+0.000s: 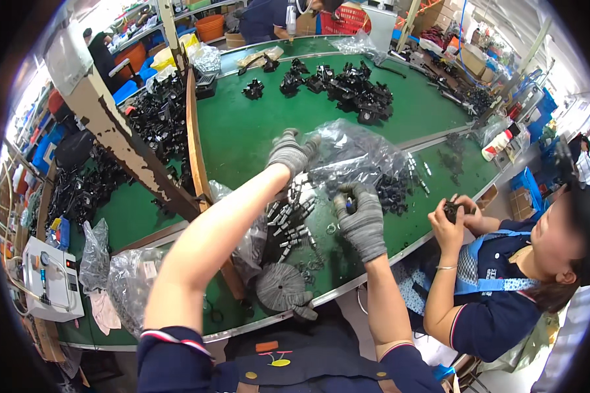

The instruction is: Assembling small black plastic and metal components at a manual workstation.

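My left hand (pixel 291 153), in a grey knitted glove, is closed at the left edge of a crumpled clear plastic bag (pixel 357 152), seemingly gripping its film. Nearer to me, my gloved right hand (pixel 362 224) has its fingers curled round a small dark piece with a blue spot (pixel 351 205). Between and below the hands lies a heap of small silver cylindrical metal parts (pixel 291 215). Small black parts (pixel 394 194) are piled at the bag's right side, with a few more silver pieces (pixel 418 173) beside them.
Black mechanical assemblies (pixel 360 93) lie farther back on the green table (pixel 229 124). A roll of grey strip (pixel 280 288) sits at the near edge. A wooden divider (pixel 195 137) and a peeling post (pixel 121 134) stand left. At right, a co-worker (pixel 505 275) handles a dark part.
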Action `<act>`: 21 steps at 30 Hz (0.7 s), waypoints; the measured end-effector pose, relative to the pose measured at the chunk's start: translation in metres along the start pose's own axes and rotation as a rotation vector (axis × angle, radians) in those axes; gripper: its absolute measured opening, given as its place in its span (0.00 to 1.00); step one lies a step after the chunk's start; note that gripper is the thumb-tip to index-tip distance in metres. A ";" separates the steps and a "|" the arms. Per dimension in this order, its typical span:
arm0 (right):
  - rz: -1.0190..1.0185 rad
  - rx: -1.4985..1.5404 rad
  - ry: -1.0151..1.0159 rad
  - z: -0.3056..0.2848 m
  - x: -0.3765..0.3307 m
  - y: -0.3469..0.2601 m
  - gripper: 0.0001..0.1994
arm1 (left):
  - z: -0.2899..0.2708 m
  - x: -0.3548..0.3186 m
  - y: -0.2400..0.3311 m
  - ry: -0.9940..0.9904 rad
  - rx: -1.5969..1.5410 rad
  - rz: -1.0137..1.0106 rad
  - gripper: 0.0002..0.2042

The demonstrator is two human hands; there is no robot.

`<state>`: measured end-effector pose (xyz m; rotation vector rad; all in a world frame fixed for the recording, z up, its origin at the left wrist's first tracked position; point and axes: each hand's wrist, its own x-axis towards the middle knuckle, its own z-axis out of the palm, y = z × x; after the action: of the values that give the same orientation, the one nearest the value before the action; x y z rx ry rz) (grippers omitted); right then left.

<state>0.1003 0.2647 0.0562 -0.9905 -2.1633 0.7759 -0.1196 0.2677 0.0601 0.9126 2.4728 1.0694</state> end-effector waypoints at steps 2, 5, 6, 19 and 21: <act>-0.105 -0.122 0.120 -0.001 0.029 0.005 0.10 | 0.043 0.042 -0.012 -0.057 -0.113 -0.207 0.43; -0.112 -0.176 0.171 0.015 0.084 0.026 0.12 | 0.095 0.102 -0.055 -0.220 -0.291 -0.178 0.28; -0.128 -0.166 0.167 0.019 0.104 0.018 0.12 | 0.092 0.107 -0.062 -0.200 -0.357 -0.151 0.24; 0.015 -0.366 -0.178 0.059 0.190 -0.042 0.18 | 0.028 0.136 -0.118 -0.304 -0.045 0.043 0.17; 0.090 -0.491 -0.149 0.021 0.188 0.019 0.21 | 0.055 0.108 -0.039 -0.444 -0.168 -0.106 0.20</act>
<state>-0.0054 0.4205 0.0847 -1.3131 -2.5180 0.3667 -0.1909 0.3485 -0.0080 0.8494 2.0131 0.9069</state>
